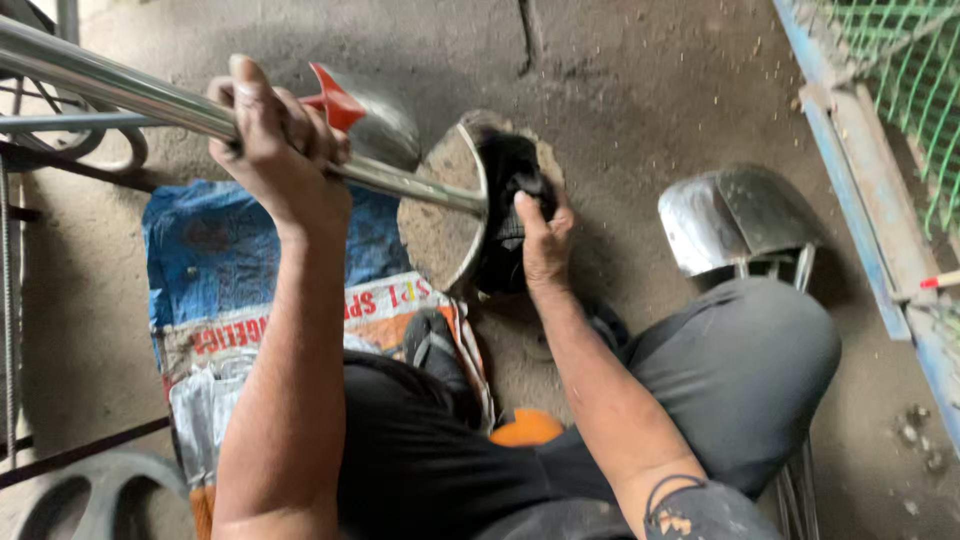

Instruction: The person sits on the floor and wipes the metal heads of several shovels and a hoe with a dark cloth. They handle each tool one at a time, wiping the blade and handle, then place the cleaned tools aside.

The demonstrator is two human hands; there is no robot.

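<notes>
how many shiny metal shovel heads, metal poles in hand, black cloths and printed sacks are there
shiny metal shovel heads: 2, second one behind the left hand
metal pole: 1
black cloth under the right hand: 1
printed sack: 1
total: 5

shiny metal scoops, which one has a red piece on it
The scoop just behind the left hand carries the red piece; the one by the knee is bare metal.

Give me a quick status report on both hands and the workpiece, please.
Left hand gripping the shiny metal rod. Right hand pressing a black cloth against the round disc at the rod's end. Nothing in the way.
</notes>
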